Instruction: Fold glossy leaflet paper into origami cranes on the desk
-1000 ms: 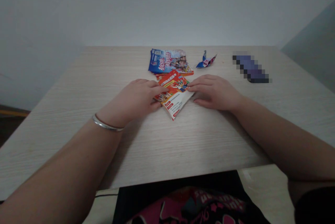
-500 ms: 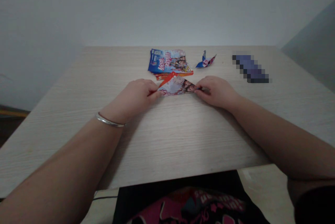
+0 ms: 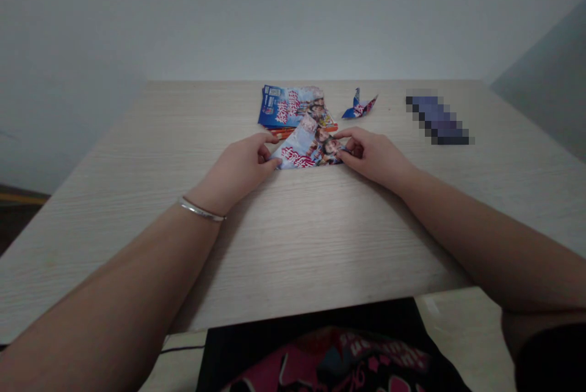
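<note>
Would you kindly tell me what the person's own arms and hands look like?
The left hand is ungloved, with a slim silver bangle at its wrist. The right hand is ungloved too, its wrist plain; a black sleeve shows higher on that arm.

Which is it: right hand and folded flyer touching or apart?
Touching: head view shows the right hand, thumb on the folded flyer near its right corner.

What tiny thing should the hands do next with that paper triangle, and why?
Perhaps the right hand should run its thumb along the near edge of the paper triangle, pressing it flat, while the left hand steadies its corner. That straight edge looks like a fold, and each hand has its thumb near one end of it.
</note>
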### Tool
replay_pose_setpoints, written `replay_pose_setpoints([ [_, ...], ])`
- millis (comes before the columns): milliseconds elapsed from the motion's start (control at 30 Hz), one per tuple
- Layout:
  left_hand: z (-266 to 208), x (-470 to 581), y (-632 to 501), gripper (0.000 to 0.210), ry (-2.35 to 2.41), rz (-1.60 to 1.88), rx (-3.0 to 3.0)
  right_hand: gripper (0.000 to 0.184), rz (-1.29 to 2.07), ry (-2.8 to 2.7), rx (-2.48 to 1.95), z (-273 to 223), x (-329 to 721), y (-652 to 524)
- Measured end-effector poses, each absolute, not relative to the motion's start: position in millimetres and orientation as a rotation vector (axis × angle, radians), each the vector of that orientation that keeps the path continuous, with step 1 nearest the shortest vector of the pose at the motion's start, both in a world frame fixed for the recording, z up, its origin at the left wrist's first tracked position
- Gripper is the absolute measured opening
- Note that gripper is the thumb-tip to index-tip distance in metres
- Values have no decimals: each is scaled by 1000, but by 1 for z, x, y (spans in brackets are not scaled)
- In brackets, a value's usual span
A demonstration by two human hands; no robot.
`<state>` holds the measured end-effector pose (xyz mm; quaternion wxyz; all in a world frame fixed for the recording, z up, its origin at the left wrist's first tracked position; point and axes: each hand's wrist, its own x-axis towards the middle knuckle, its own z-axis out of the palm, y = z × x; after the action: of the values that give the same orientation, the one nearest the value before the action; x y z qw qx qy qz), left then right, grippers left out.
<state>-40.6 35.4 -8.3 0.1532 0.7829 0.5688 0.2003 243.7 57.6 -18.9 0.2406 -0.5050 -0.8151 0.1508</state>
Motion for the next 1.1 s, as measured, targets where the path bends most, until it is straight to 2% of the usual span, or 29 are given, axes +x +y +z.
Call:
replay_pose_setpoints([
  [133, -5, -39, 35, 40, 1617, 545, 2280, 37, 417, -2261, -1330, -22, 245, 61],
  [300, -11, -44, 43, 27, 1447, 599, 2442, 18, 389, -2312, -1010, -26, 257, 66],
  [367, -13, -45, 44, 18, 1347, 659, 2501, 27, 426, -2263, -886, -29, 260, 69],
  [433, -14, -45, 44, 18, 1278, 721, 2512, 35, 478, -2202, -864, -32, 262, 71],
  [533, -14, -44, 43, 16, 1223, 784, 2496, 27, 528, -2179, -956, -37, 260, 73],
  [667, -15, -44, 44, 11, 1251, 737, 2460, 37, 581, -2170, -1095, -39, 258, 74],
  [867, -19, -47, 48, 7, 1298, 779, 2436, 32, 560, -2073, -1083, -39, 256, 76],
  [967, -19, -47, 46, 4, 1212, 830, 2396, 37, 599, -2090, -1133, -41, 257, 79],
  [1100, -17, -45, 43, 5, 1112, 923, 2312, 37, 425, -2185, -944, -45, 262, 85],
])
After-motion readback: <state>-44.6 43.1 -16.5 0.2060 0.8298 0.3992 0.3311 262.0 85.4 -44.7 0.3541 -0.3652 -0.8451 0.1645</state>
